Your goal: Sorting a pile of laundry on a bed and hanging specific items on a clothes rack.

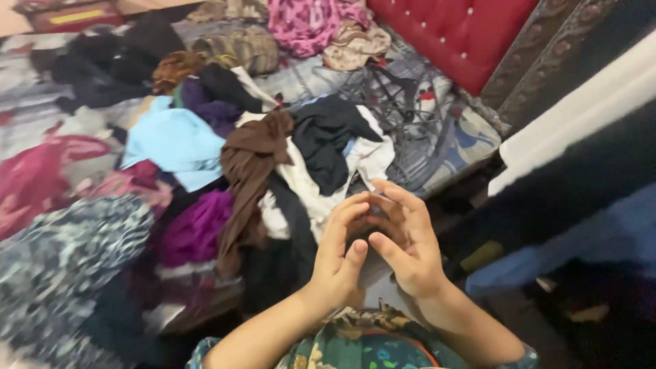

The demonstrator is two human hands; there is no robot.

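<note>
My left hand [338, 249] and my right hand [404, 236] are raised together in front of me, fingertips touching each other, fingers curled loosely. Neither holds a garment; whether something small sits between the fingertips I cannot tell. Just beyond them lies a heap of clothes on a bed: a brown garment [249, 164], a black garment [328, 140], white cloth [304, 188], a light blue piece [174, 140] and a purple one [198, 229]. The hands hover at the near edge of this heap, close to the white and black cloth.
More clothes cover the bed's far side, with a pink patterned one [307, 24] near the red tufted headboard [454, 34]. A blue-grey patterned fabric [65, 260] lies at left. A dark cabinet with a white edge [581, 109] stands at right.
</note>
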